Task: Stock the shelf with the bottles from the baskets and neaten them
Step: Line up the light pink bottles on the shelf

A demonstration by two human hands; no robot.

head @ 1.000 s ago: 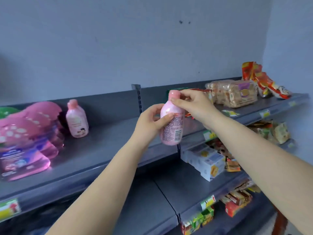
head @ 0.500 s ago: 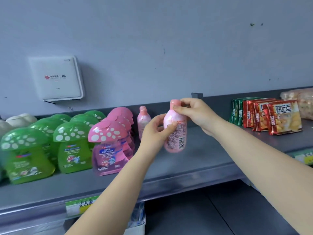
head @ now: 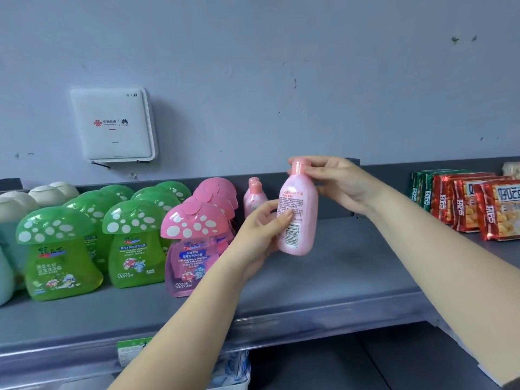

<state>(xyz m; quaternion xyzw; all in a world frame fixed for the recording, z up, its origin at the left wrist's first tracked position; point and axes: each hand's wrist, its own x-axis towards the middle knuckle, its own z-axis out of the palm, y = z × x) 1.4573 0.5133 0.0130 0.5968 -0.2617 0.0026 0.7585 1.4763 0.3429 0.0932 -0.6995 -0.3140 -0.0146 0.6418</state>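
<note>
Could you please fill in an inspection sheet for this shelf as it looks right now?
Surface: grey shelf, bare stretch below the held bottle.
Job's things: pink bottle held above the shelf, back label facing the camera; two like it at the back.
Clutter: green mushroom bottles, pink mushroom bottles, red snack packs.
Grippers: left hand holds the bottle's body; right hand pinches its cap.
Cables: nothing seen.
Surroundings: white wifi box on the wall.

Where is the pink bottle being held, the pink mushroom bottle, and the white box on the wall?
pink bottle (head: 298, 220), head view, label side.
pink mushroom bottle (head: 192, 223), head view, spotted cap.
white box (head: 112, 123), head view, front face.
</note>
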